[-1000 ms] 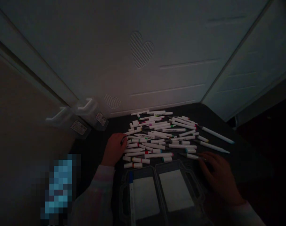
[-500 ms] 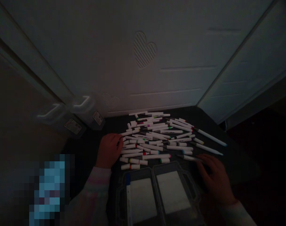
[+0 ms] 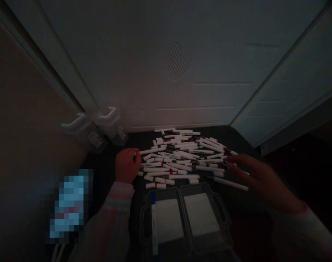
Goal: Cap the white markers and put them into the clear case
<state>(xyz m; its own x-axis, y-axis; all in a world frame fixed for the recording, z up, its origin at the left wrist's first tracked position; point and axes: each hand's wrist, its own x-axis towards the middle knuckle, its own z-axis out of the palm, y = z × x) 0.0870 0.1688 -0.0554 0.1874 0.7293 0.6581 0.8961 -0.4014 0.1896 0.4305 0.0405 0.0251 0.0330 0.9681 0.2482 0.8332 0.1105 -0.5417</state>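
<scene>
Moved the right hand (image 3: 260,178) off the near marker (image 3: 229,183), now lying free on the surface (image 3: 228,136), to the pile's (image 3: 182,156) right edge; there, and in the left hand (image 3: 127,165), cannot tell any grasp.

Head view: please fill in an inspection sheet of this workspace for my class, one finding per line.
Surface: dark table, dimly lit.
Job's things: loose markers strewn across it; open case nearer the person, a blue-capped marker in its left half.
Clutter: two clear boxes, rear left; blurred blue item, lower left.
Grips: left hand at the markers' left edge, right hand at their right; whether either holds one, cannot tell.
Cables: pale strands below the blue item, possibly a cord.
Surroundings: pale panel with embossed hearts behind.
</scene>
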